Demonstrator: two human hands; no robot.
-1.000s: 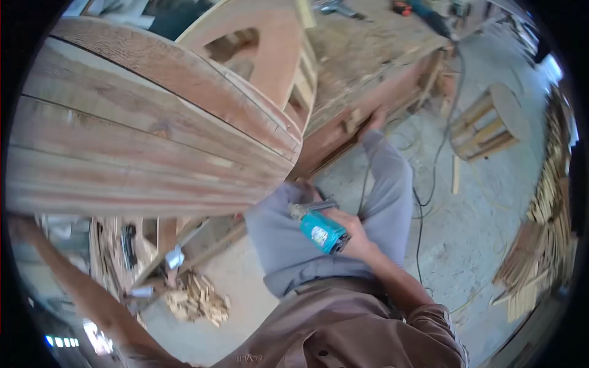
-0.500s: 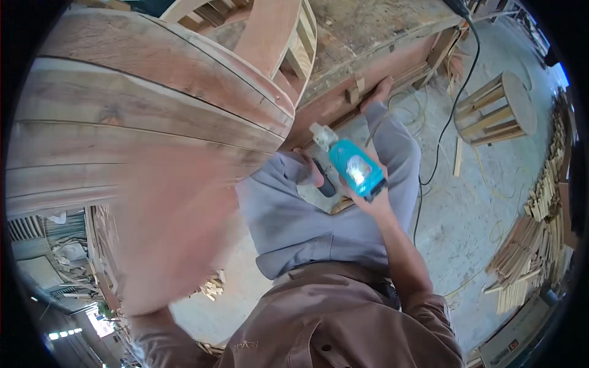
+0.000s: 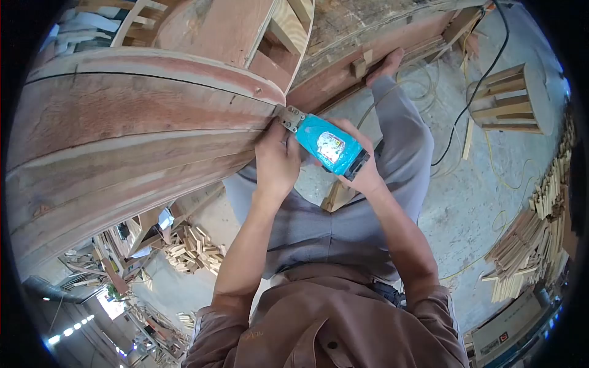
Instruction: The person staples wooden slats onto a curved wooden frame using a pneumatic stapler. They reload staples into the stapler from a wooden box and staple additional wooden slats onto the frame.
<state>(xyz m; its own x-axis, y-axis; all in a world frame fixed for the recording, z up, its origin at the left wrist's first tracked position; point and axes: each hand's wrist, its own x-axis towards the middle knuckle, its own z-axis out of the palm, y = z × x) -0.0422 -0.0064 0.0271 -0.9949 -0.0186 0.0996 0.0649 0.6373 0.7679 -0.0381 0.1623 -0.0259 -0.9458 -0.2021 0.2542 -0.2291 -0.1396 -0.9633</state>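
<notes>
My right hand (image 3: pixel 367 168) is wrapped around a teal power tool that looks like a nail gun (image 3: pixel 318 136), with a pale label on its body. The tool's metal nose meets the end of a curved wooden panel (image 3: pixel 153 113) made of reddish planks. Close beside the nose, my left hand (image 3: pixel 277 165) has its bent fingers at the edge of that panel, gripping the plank end. The nose and the panel edge partly hide its fingertips.
Behind the panel stands a wooden bench (image 3: pixel 350 37). A slatted wooden drum (image 3: pixel 512 101) rests on the floor to the right, near a black cable (image 3: pixel 469 101) and yellow hoses. Wood strips (image 3: pixel 527 245) lie at the far right; offcuts (image 3: pixel 193 250) are piled at lower left.
My left hand, blurred over the panel before, has come right to the panel's end. The tool has moved up and left, its nose now at the edge. The view has shifted.
</notes>
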